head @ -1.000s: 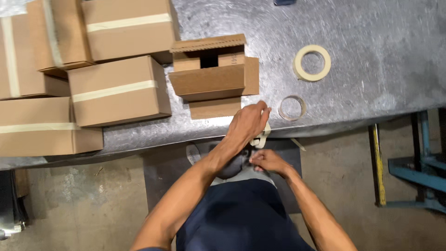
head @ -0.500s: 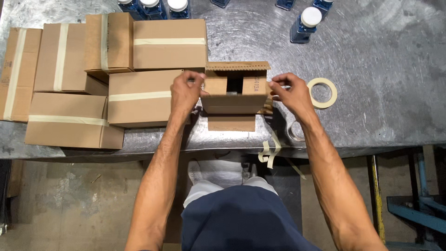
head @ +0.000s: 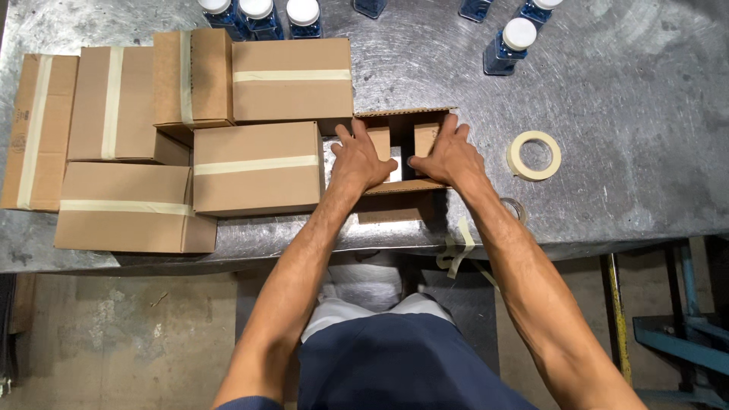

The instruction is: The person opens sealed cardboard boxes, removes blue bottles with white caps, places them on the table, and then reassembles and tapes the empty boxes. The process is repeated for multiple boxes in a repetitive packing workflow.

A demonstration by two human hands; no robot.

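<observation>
Both of your hands rest flat on the open brown corrugated cardboard box (head: pixel 395 156), which sits on the scuffed grey metal bench (head: pixel 623 99) near its front edge. Your left hand (head: pixel 357 161) presses down the left inner flap and your right hand (head: pixel 449 156) the right one; the fingers are spread and flat, pushing rather than gripping anything. The long far flap stands up and the near flap hangs toward you.

To fold well, I judge you should keep both palms level, so the short flaps lie even before the long flaps come over.

Just left of the box, touching or nearly so, lies a group of sealed brown cardboard boxes with pale tape strips (head: pixel 257 165), which leaves little room on that side. To the right, a cream roll of masking tape (head: pixel 534 155) lies within reach. A loose strip of cream tape (head: pixel 458 247) hangs off the bench edge. Blue bottles with white caps (head: pixel 507 44) stand behind, apart from the box.
</observation>
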